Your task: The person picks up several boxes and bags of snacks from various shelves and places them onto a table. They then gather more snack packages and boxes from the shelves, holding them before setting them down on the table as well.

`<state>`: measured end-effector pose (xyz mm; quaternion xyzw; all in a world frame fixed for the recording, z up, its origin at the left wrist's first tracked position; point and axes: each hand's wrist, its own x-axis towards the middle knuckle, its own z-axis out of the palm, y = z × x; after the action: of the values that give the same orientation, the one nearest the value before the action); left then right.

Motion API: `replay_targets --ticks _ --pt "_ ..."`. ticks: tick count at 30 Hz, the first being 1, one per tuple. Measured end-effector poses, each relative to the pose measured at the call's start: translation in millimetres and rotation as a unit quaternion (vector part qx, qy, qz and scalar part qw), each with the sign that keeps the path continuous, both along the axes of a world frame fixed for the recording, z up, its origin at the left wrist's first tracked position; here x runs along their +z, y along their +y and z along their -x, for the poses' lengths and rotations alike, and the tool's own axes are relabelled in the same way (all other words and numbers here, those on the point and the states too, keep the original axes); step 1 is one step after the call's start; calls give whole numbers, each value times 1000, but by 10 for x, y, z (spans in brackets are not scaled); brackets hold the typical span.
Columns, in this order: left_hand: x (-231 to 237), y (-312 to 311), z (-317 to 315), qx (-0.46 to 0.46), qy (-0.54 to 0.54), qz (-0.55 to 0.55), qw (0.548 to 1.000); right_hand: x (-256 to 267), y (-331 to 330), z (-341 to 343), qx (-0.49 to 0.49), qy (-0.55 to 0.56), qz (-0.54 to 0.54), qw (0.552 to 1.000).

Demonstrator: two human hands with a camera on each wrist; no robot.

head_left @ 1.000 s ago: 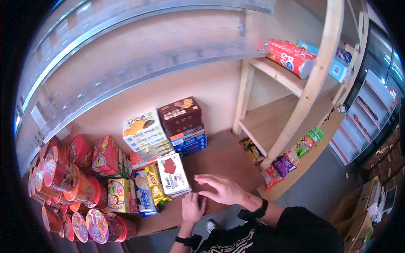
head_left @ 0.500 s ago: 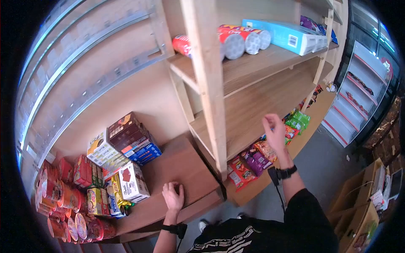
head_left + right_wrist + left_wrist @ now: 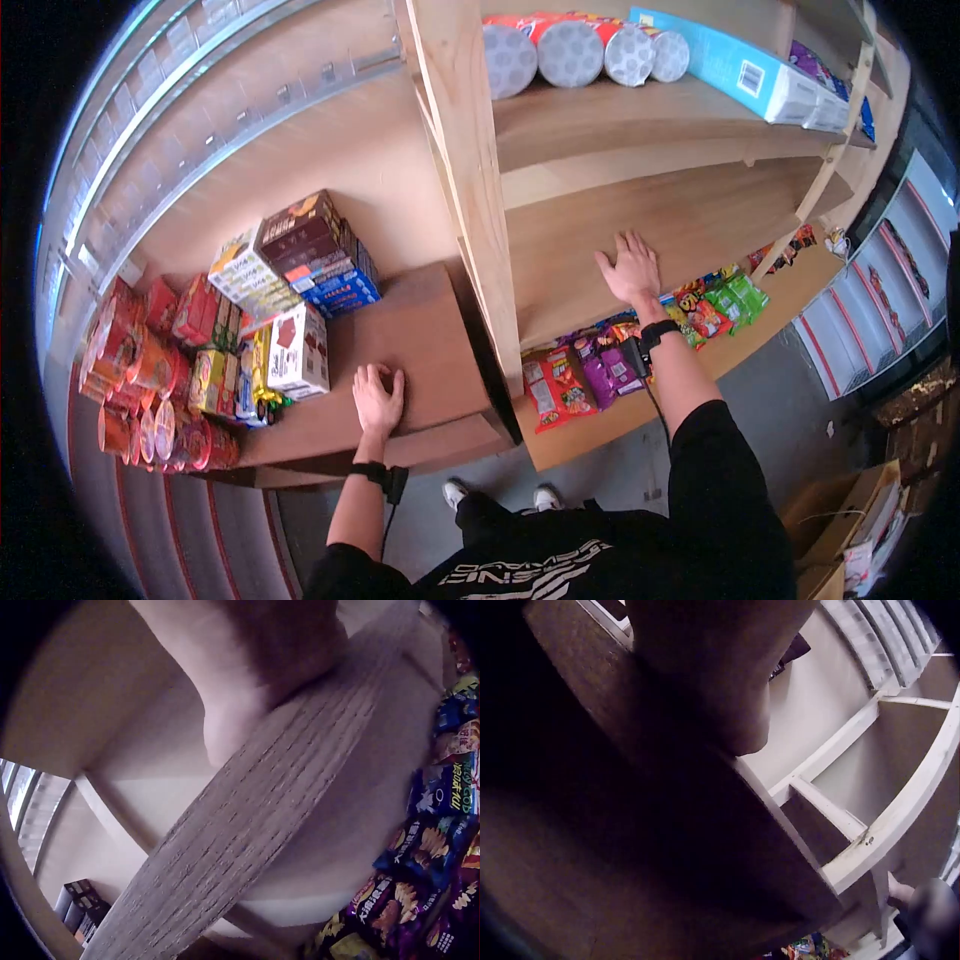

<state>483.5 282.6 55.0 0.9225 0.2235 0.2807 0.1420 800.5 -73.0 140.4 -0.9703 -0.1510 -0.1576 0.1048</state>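
My left hand [image 3: 378, 398] rests on the brown tabletop [image 3: 420, 330], fingers loosely bent and holding nothing. Just to its left stands a white biscuit box [image 3: 300, 355] with a brown picture on its front. The right hand [image 3: 631, 268] lies with spread fingers on the bare middle wooden shelf [image 3: 720, 225], also holding nothing. In the right wrist view that hand [image 3: 255, 667] is at the front edge of the shelf board [image 3: 232, 817]. The left wrist view is dark, with the hand [image 3: 705, 667] over the tabletop.
Cup noodles [image 3: 150, 365], yellow snack packs [image 3: 258, 370] and stacked dark brown boxes [image 3: 300, 235] crowd the table's left. A wooden post [image 3: 465, 180] divides table and shelf. Snack bags [image 3: 560, 385] line the lower ledge; canisters [image 3: 570, 55] and a blue carton [image 3: 710, 65] sit above.
My left hand has left the white box's side and come down on the tabletop to its right. My right hand went from near that box across to the shelf. The head view swung right.
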Motion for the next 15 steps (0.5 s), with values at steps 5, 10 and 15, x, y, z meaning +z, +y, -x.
replay_targets --ticks 5,10,15 --pt "19 -22 -15 12 18 3 1000 15 25 -1 -1 5 5 1000" --pt "31 -88 -1 70 65 -12 995 -9 22 -28 1 8 11 1000" --pt "78 -104 0 44 60 -32 997 -9 21 -36 4 3 16 1000"
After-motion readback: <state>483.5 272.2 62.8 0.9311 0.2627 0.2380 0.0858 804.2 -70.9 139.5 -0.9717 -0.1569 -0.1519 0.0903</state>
